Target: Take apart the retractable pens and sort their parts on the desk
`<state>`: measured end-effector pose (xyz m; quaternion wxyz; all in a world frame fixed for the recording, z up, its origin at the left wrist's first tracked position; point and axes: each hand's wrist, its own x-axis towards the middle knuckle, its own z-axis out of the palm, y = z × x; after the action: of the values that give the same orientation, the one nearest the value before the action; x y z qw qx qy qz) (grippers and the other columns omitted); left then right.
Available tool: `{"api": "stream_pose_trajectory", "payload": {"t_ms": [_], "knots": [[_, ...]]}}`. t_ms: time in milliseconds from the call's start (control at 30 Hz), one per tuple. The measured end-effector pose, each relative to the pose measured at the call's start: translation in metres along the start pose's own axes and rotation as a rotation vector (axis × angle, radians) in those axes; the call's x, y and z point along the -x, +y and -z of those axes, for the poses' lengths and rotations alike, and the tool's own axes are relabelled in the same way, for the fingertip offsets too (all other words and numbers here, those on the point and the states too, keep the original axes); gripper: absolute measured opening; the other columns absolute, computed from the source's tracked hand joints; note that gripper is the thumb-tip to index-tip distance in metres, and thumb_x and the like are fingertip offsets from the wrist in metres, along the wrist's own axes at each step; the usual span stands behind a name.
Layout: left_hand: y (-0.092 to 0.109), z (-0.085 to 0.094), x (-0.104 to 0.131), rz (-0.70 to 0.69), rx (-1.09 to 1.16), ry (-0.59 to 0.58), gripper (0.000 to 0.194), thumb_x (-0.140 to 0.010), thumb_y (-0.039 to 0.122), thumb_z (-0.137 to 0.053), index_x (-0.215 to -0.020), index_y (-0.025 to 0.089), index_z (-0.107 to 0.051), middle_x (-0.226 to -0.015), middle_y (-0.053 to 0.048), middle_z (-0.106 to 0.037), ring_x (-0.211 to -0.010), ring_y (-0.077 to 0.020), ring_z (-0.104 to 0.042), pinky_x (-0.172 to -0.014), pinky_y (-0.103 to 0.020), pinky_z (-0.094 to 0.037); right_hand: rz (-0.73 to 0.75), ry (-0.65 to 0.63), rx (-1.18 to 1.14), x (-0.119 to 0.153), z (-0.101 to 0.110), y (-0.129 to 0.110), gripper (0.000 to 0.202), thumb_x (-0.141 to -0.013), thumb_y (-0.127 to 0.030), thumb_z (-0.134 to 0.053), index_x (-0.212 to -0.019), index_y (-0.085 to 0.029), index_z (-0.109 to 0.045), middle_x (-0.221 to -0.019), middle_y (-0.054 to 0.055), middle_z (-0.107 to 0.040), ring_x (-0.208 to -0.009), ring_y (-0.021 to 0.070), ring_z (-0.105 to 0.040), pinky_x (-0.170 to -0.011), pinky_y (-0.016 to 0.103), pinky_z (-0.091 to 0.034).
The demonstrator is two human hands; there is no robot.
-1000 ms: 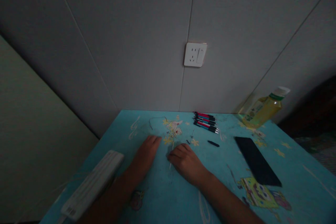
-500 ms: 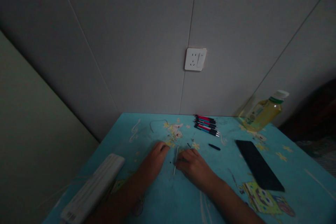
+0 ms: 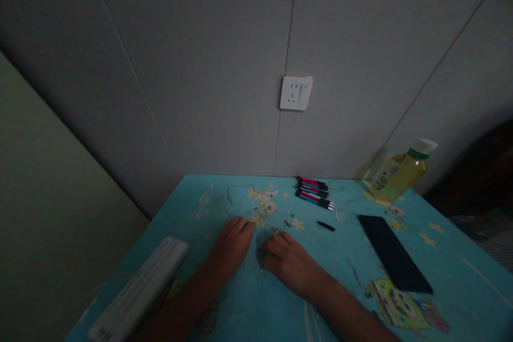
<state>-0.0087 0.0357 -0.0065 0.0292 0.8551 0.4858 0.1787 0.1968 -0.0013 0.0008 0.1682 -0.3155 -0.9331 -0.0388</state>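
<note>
Right hand [image 3: 286,259], lower centre of frame: fingers curled in, apparently pinching a thin pale rod [image 3: 261,271]; only its lower tip shows below the fingertips. Left hand [image 3: 234,238], just left of centre: fingers bent, resting at the tabletop [image 3: 244,304]; cannot tell whether they hold anything.

Handling notes (judgement): rod is slim and likely to roll, so pinch lightly near its middle, keep it low over the cloth and steady the far end with the left fingertips. Keep knuckles off the small dark bits [image 3: 287,223] just above the right hand; a nudge could scatter them.

Versus 0.5 s ago: right hand sits slightly farther left and lower; the rod, then visible along most of its length, is now mostly hidden. The row of pens [image 3: 315,193], upper right of the hands, appears unchanged.
</note>
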Motion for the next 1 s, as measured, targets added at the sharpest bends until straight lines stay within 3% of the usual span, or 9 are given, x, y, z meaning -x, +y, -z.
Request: {"api": "stream_pose_trajectory", "payload": {"t_ms": [167,333,433,567,700,900,1000], "knots": [[0.001,0.002,0.0,-0.005,0.002,0.011,0.025,-0.094,0.013,-0.046,-0.113,0.02,-0.062,-0.099,-0.007,-0.063,-0.097,-0.0221,-0.056,-0.09,-0.037,-0.046,0.018,0.007,0.019,-0.002,-0.004,-0.003,0.01,-0.097,-0.028,-0.057,-0.096,-0.02,-0.063,-0.105,0.004,-0.065,-0.1,0.0181,-0.056,-0.097,0.036,-0.04],[-0.007,-0.013,0.001,-0.01,0.036,0.049,0.028,-0.095,0.011,-0.044,-0.116,0.02,-0.061,-0.101,-0.007,-0.063,-0.097,-0.0221,-0.055,-0.089,-0.038,-0.047,-0.002,0.005,-0.049,-0.001,-0.006,-0.002,0.008,-0.098,-0.026,-0.055,-0.096,-0.02,-0.061,-0.103,0.003,-0.066,-0.097,0.0179,-0.058,-0.1,0.037,-0.039],[-0.009,-0.021,0.001,-0.031,0.142,0.112,0.033,-0.096,0.009,-0.039,-0.12,0.02,-0.057,-0.107,-0.006,-0.061,-0.102,-0.0206,-0.055,-0.092,-0.038,-0.048,-0.105,0.02,-0.101,0.003,-0.004,0.005,0.008,-0.098,-0.024,-0.053,-0.096,-0.02,-0.059,-0.088,0.002,-0.066,-0.086,0.0174,-0.059,-0.089,0.034,-0.044],[-0.001,-0.018,0.002,-0.056,0.3,0.145,0.036,-0.096,0.007,-0.036,-0.123,0.022,-0.054,-0.112,-0.007,-0.057,-0.108,-0.0193,-0.054,-0.098,-0.039,-0.048,-0.315,0.079,-0.161,0.01,0.001,0.018,0.011,-0.1,-0.022,-0.049,-0.1,-0.021,-0.059,-0.087,0.001,-0.065,-0.078,0.0165,-0.061,-0.077,0.03,-0.047],[0.011,-0.01,0.005,-0.045,0.333,0.064,0.041,-0.094,0.004,-0.034,-0.125,0.023,-0.053,-0.116,-0.007,-0.055,-0.112,-0.0192,-0.054,-0.1,-0.038,-0.046,-0.411,0.145,-0.218,0.011,0.004,0.022,0.014,-0.1,-0.024,-0.047,-0.1,-0.021,-0.061,-0.088,0.003,-0.064,-0.081,0.0169,-0.061,-0.077,0.029,-0.048],[0.025,0.001,0.011,-0.008,0.197,-0.107,0.049,-0.089,0.002,-0.036,-0.128,0.026,-0.052,-0.121,-0.007,-0.057,-0.11,-0.019,-0.058,-0.091,-0.031,-0.049,-0.307,0.169,-0.185,0.01,0.0,0.017,0.015,-0.099,-0.018,-0.049,-0.106,-0.02,-0.062,-0.092,0.005,-0.066,-0.086,0.0188,-0.061,-0.082,0.032,-0.047],[0.031,0.006,0.013,-0.042,0.134,-0.136,0.035,-0.094,0.011,-0.039,-0.121,0.024,-0.056,-0.113,-0.006,-0.059,-0.101,-0.0192,-0.061,-0.084,-0.031,-0.049,-0.284,0.173,-0.16,0.009,-0.001,0.014,0.013,-0.099,-0.02,-0.049,-0.103,-0.02,-0.062,-0.089,0.004,-0.067,-0.08,0.0182,-0.06,-0.078,0.032,-0.046]]}}
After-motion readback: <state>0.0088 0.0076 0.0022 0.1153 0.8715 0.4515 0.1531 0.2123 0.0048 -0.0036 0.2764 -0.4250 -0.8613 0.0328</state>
